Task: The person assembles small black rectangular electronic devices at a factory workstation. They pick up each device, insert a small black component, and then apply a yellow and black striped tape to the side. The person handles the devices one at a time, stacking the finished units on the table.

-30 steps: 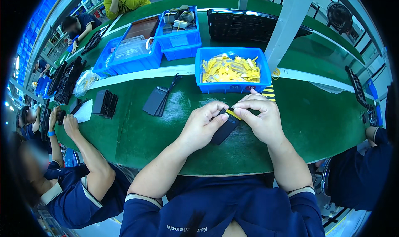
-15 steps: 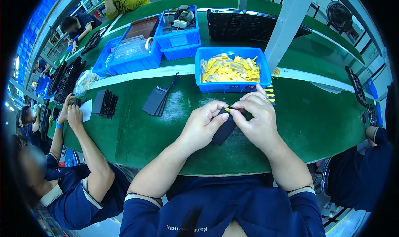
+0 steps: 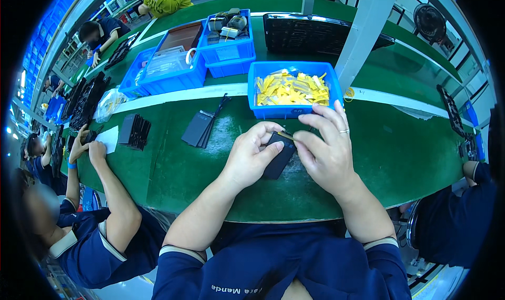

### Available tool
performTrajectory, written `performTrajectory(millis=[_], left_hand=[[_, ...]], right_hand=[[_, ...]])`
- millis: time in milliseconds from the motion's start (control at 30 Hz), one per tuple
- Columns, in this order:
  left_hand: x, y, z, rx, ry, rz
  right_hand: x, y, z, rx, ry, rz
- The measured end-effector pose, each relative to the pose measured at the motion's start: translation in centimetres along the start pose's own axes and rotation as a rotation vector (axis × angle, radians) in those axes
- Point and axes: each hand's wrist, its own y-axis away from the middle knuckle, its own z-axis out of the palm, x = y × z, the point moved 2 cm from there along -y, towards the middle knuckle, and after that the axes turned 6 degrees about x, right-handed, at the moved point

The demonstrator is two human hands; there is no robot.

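My left hand holds a flat black rectangular pack above the green table, its thumb on the face near the top end. A narrow tan-gold strip runs along that end, with small dark parts beside it. My right hand is at the pack's top right corner, thumb and index finger close together there and the other fingers raised. What sits between those fingertips is too small to make out. Just beyond my hands, a blue bin holds many yellow strips.
Left of my hands lie a few black packs with a cable and a black stack. Blue bins stand behind. A white post rises beside the yellow-strip bin. A co-worker's hands work at the left.
My right hand has opened its fingers upward and shifted slightly right along the pack's end. The bright yellow bit there now shows as a flat tan-gold strip. The pack has moved slightly left.
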Motion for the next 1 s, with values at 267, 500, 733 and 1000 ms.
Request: performTrajectory(millis=[267, 500, 733, 1000], left_hand=[[-0.1, 0.0, -0.2, -0.003, 0.000, -0.034], [-0.2, -0.2, 0.1, -0.030, 0.261, 0.031], [0.8, 0.7, 0.2, 0.029, -0.153, 0.237], [-0.1, 0.5, 0.4, 0.021, 0.097, 0.122]], right_hand=[[1.0, -0.1, -0.5, 0.169, -0.097, 0.043], [-0.5, 0.6, 0.6, 0.047, -0.181, -0.004], [0.2, 0.0, -0.3, -0.074, -0.216, 0.064], [-0.3, 0.5, 0.0, 0.134, -0.063, -0.048]])
